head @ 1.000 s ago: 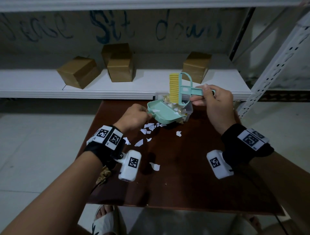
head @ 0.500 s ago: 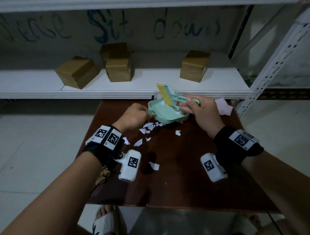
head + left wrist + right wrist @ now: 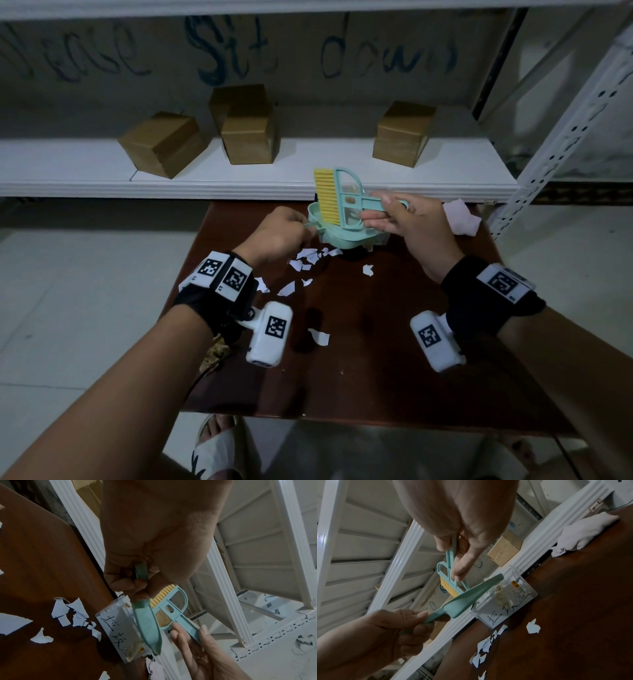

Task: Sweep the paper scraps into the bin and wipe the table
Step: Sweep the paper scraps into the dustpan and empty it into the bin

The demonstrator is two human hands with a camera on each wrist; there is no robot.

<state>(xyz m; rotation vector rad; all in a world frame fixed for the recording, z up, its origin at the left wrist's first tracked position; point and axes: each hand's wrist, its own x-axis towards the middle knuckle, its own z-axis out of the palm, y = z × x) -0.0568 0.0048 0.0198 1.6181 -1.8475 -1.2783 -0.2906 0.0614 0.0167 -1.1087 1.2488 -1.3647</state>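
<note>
My left hand (image 3: 279,233) grips the handle of a mint-green dustpan (image 3: 342,236), tilted over a clear plastic bin (image 3: 118,628) at the far edge of the brown table (image 3: 376,359). My right hand (image 3: 407,222) holds a mint brush with yellow bristles (image 3: 334,198) by its handle, bristles just above the pan. The right wrist view shows the dustpan (image 3: 471,599) over the bin (image 3: 505,601) and the brush (image 3: 448,582) behind it. White paper scraps (image 3: 308,260) lie on the table below the pan, with one more scrap (image 3: 319,336) nearer me.
A crumpled pale cloth (image 3: 460,217) lies at the table's far right corner. Behind the table runs a white shelf (image 3: 239,185) with three cardboard boxes (image 3: 248,137). A white perforated upright (image 3: 561,137) stands at right. My sandalled foot (image 3: 215,448) shows below the near edge.
My right hand dipped the brush down into the pan, then lifted it back up over the pan. The left hand and dustpan stayed almost still.
</note>
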